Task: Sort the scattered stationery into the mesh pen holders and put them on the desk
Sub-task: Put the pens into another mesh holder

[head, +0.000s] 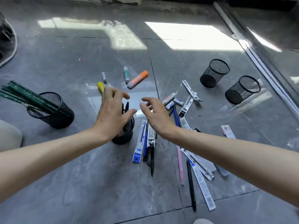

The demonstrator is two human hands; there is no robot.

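Well to the left of the centre holder, a twin black wire-mesh cup, the left holder, stands on the glossy grey tile floor with a sheaf of slim green pencils leaning out leftward. Your left hand hovers right over the centre holder, back up, fingers spread and lightly bent, gripping nothing; dark pen clips poke out beneath it. Beyond it lie a stubby yellow highlighter, a white-and-green glue stick and a chunky orange highlighter. Just right of the centre holder, flat plastic refill packets lie in a row. Your right hand hovers above them, fingers splayed and empty. Further right lie a thin pink pen and 2 empty mesh holders, standing well apart from the centre holder.
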